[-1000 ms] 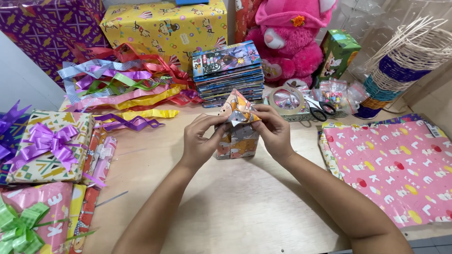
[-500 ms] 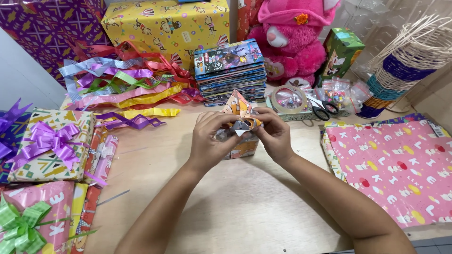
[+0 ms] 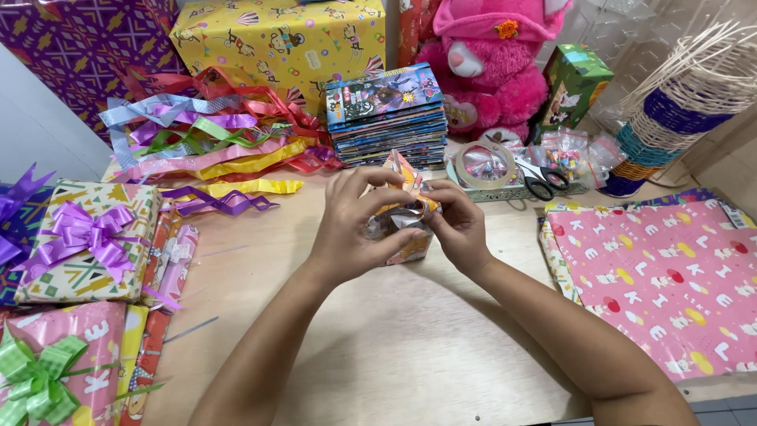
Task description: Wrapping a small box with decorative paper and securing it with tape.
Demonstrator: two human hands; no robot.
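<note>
Left hand (image 3: pixel 347 229) and right hand (image 3: pixel 457 225) both clamp the small box in shiny orange patterned wrapping paper (image 3: pixel 402 225) on the wooden table (image 3: pixel 378 347), fingers pinching the end flap flat so the fold holds

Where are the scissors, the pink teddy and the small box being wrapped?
Scissors (image 3: pixel 542 183), head view, on the black handles.
Pink teddy (image 3: pixel 505 75), head view, on its chest.
Small box (image 3: pixel 404 230), head view, on the wrapped side between both hands.
</note>
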